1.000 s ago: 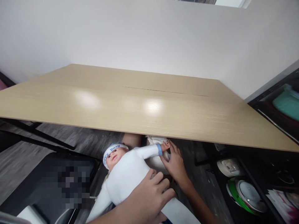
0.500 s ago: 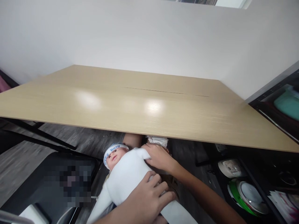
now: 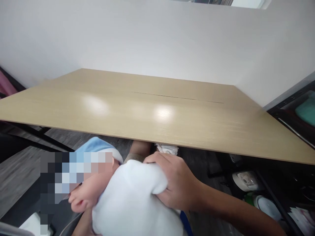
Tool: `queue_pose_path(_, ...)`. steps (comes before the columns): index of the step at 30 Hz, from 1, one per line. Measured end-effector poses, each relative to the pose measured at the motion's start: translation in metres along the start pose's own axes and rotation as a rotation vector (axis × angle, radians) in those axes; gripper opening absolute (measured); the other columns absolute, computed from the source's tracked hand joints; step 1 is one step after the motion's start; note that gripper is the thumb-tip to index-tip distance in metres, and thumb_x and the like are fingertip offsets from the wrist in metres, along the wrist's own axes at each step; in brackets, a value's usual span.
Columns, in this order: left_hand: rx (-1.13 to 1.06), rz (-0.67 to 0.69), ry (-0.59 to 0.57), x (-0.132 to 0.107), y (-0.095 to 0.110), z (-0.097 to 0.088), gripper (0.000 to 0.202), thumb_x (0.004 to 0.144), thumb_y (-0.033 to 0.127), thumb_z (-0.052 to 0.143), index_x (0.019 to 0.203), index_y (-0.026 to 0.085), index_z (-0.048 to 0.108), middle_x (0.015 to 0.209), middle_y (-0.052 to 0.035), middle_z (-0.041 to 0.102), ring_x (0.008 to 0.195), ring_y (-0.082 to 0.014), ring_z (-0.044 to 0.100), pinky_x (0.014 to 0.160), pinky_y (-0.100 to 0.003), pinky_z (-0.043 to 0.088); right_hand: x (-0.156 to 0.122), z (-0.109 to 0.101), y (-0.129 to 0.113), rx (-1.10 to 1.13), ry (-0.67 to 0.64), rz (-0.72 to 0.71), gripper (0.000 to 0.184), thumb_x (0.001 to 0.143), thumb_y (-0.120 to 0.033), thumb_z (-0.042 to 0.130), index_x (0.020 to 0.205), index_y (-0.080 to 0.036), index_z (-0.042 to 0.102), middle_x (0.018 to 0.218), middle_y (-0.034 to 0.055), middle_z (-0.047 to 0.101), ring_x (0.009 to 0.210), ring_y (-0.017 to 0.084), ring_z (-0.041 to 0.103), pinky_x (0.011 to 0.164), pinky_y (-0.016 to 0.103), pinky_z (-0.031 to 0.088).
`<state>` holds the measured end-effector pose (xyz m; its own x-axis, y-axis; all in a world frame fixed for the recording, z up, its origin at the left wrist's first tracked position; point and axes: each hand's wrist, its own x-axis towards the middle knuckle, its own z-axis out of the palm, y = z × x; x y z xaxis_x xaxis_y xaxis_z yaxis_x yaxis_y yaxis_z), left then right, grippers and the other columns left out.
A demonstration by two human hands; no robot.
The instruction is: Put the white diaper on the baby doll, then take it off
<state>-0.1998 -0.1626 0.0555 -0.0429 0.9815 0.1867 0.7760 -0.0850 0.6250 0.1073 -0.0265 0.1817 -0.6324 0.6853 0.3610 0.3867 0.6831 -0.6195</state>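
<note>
Soft baby doll in white plush suit w/ blue cap (image 3: pixel 133 203) is low and close, below the near table edge. Right hand (image 3: pixel 174 183) has fingers (image 3: pixel 157 159) clamped on suit fabric at the shoulder. Left hand (image 3: pixel 83 224) is mostly hidden under the doll, grip can't tell. Prob. light, floppy body, harder head: hold torso, support head. Beyond: light wood table (image 3: pixel 157 114), white wall (image 3: pixel 147 39).

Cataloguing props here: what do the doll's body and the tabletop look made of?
Doll's body: probably soft white fleece-like fabric, matte; it bunches under the right hand. Tabletop: likely pale wood-grain laminate, smooth semi-gloss; light glare shows on it.
</note>
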Motion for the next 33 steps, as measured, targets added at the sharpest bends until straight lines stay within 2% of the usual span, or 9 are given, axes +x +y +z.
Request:
queue_pose_path(3, -0.035, 0.012, -0.047, 0.029, 0.011, -0.005, 0.061, 0.078, 0.047, 0.085, 0.136, 0.034, 0.068, 0.106, -0.0069, 0.082, 0.097, -0.0389, 0.082, 0.073, -0.050, 0.071, -0.010, -0.028, -0.012, -0.040, 0.132, 0.122, 0.053, 0.071, -0.016, 0.058, 0.121, -0.030, 0.063, 0.112, 0.0016, 0.082, 0.096, 0.026, 0.078, 0.083, 0.034, 0.057)
queue_pose_path(7, -0.159, 0.048, -0.237, 0.102, 0.036, -0.028, 0.048, 0.084, 0.039, 0.075, 0.130, 0.027, 0.072, 0.117, -0.0064, 0.085, 0.106, -0.0352, 0.082, 0.091, -0.043, 0.069, -0.008, -0.071, 0.004, -0.443, 0.119, 0.346, 0.024, 0.076, -0.021, 0.057, 0.098, -0.027, 0.063, 0.077, 0.0005, 0.075, 0.068, 0.025, 0.070, 0.062, 0.033, 0.041)
queue_pose_path(9, -0.191, 0.075, -0.410, 0.156, 0.054, -0.039, 0.053, 0.084, 0.038, 0.075, 0.135, 0.026, 0.071, 0.125, -0.0047, 0.084, 0.109, -0.0339, 0.081, 0.094, -0.040, 0.066, 0.001, -0.093, 0.027, -0.635, 0.033, 0.471, 0.006, 0.083, -0.029, 0.059, 0.088, -0.027, 0.059, 0.071, 0.0025, 0.071, 0.064, 0.026, 0.067, 0.059, 0.033, 0.033)
queue_pose_path(13, -0.183, 0.208, -0.552, 0.265, 0.084, -0.036, 0.057, 0.082, 0.042, 0.074, 0.137, 0.023, 0.073, 0.132, -0.0054, 0.082, 0.114, -0.0318, 0.077, 0.091, -0.035, 0.061, 0.021, -0.129, 0.090, -0.700, -0.112, 0.619, 0.031, 0.095, -0.056, 0.059, 0.086, -0.026, 0.061, 0.089, 0.0090, 0.079, 0.076, 0.031, 0.072, 0.063, 0.035, 0.035)
queue_pose_path(16, -0.118, 0.172, -0.637, 0.319, 0.086, -0.019, 0.055, 0.082, 0.048, 0.074, 0.129, 0.020, 0.074, 0.120, -0.0071, 0.083, 0.103, -0.0299, 0.077, 0.079, -0.033, 0.058, 0.021, -0.139, 0.131, -0.605, -0.109, 0.647, 0.040, 0.094, -0.066, 0.060, 0.091, -0.026, 0.067, 0.097, 0.0087, 0.082, 0.083, 0.033, 0.074, 0.066, 0.035, 0.042)
queue_pose_path(19, 0.013, 0.144, -0.604, 0.340, 0.074, -0.010, 0.058, 0.082, 0.061, 0.078, 0.123, 0.021, 0.073, 0.114, -0.0086, 0.083, 0.097, -0.0301, 0.076, 0.074, -0.034, 0.054, 0.005, -0.135, 0.156, -0.500, -0.030, 0.676, 0.044, 0.092, -0.070, 0.064, 0.094, -0.027, 0.070, 0.095, 0.0067, 0.082, 0.084, 0.033, 0.075, 0.067, 0.036, 0.047)
queue_pose_path(25, 0.109, 0.154, -0.461, 0.335, 0.043, -0.012, 0.059, 0.089, 0.078, 0.075, 0.121, 0.029, 0.072, 0.106, -0.0037, 0.082, 0.091, -0.0291, 0.075, 0.072, -0.033, 0.049, -0.022, -0.117, 0.177, -0.412, 0.176, 0.695, 0.039, 0.093, -0.067, 0.067, 0.110, -0.033, 0.078, 0.097, 0.0037, 0.085, 0.083, 0.034, 0.079, 0.066, 0.039, 0.054)
queue_pose_path(29, 0.105, 0.191, -0.375, 0.349, 0.028, -0.005, 0.054, 0.096, 0.078, 0.067, 0.115, 0.028, 0.071, 0.109, -0.0046, 0.081, 0.095, -0.0291, 0.073, 0.076, -0.034, 0.048, -0.006, -0.113, 0.196, -0.407, 0.218, 0.661, 0.034, 0.096, -0.064, 0.062, 0.105, -0.035, 0.078, 0.096, 0.0057, 0.085, 0.081, 0.038, 0.078, 0.063, 0.043, 0.055)
queue_pose_path(33, 0.119, 0.258, -0.272, 0.387, 0.020, 0.011, 0.059, 0.099, 0.080, 0.062, 0.115, 0.025, 0.070, 0.111, -0.0070, 0.080, 0.097, -0.0298, 0.073, 0.079, -0.037, 0.049, 0.025, -0.117, 0.227, -0.427, 0.246, 0.634, 0.045, 0.097, -0.076, 0.059, 0.103, -0.035, 0.075, 0.099, 0.0074, 0.085, 0.086, 0.040, 0.078, 0.067, 0.046, 0.054)
